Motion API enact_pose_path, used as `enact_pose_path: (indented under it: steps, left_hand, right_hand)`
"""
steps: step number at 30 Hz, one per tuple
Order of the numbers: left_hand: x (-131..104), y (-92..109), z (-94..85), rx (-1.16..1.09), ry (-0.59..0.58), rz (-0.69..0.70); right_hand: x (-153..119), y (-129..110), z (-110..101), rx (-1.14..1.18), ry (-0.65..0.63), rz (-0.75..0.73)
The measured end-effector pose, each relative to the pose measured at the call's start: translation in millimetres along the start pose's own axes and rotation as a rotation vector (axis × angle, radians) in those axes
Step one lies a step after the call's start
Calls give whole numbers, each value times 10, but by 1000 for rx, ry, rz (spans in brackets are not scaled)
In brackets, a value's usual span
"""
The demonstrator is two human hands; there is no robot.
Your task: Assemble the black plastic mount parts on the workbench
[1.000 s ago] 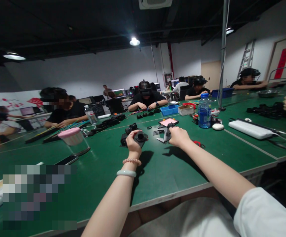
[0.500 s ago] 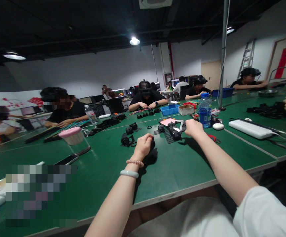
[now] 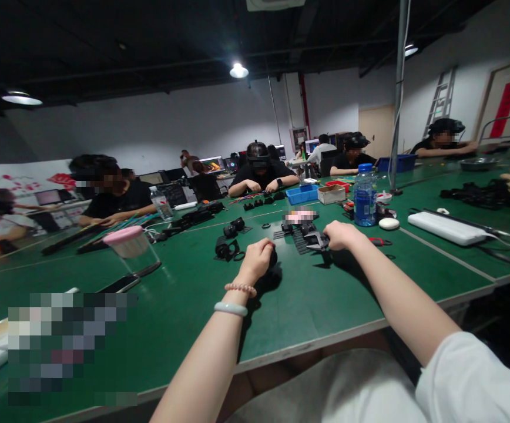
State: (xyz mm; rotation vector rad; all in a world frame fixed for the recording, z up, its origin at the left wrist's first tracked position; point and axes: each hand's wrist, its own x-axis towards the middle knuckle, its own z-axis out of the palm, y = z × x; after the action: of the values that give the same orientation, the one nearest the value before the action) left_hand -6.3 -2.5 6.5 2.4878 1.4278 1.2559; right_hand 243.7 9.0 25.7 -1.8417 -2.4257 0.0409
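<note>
My left hand (image 3: 257,258), with a bead bracelet and a pale bangle at the wrist, is closed round a round black part (image 3: 273,257) above the green table. My right hand (image 3: 341,235) grips a grey angular bracket-like piece (image 3: 319,241), held low over black parts with slatted plates (image 3: 299,239). Left of my left hand lie more black parts (image 3: 226,249) and a black cylindrical piece (image 3: 234,227). A small black ring (image 3: 266,225) rests between the groups. Behind the slatted parts is a pink pad (image 3: 301,215).
A blue-capped bottle (image 3: 365,197), a white round case (image 3: 389,224) and a white power bank (image 3: 446,228) stand right. Blue tray (image 3: 301,195) and cardboard box (image 3: 331,194) lie behind. A pink-lidded cup (image 3: 127,242) is left. Several people sit around the table (image 3: 184,305).
My right hand has moved slightly left and down, and the grey piece in it has turned and dropped lower. My left hand is nearly unmoved.
</note>
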Motion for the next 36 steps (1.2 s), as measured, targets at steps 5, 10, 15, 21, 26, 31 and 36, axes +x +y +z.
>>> enact_pose_path:
  steps: [5, 10, 15, 21, 26, 31, 36]
  left_hand:
    - [-6, 34, -18, 42, -52, -27]
    - [-7, 47, -32, 94, -100, -37]
    - [-2, 27, -32, 106, -99, -32]
    - [-5, 26, -27, 115, -101, -31]
    - [-7, 28, -25, 113, -96, -40]
    - [-6, 31, -28, 109, -94, -42]
    - [-7, 40, -20, 117, -101, -45]
  right_hand:
    - [-5, 5, -7, -19, -128, 4]
    - [22, -9, -6, -25, -14, 3]
    - [95, 24, 56, -10, 119, 99]
    - [214, 69, 156, 43, 150, 250]
    - [299, 80, 233, 81, 158, 296]
    - [331, 70, 278, 93, 170, 296]
    - [336, 49, 293, 90, 233, 268]
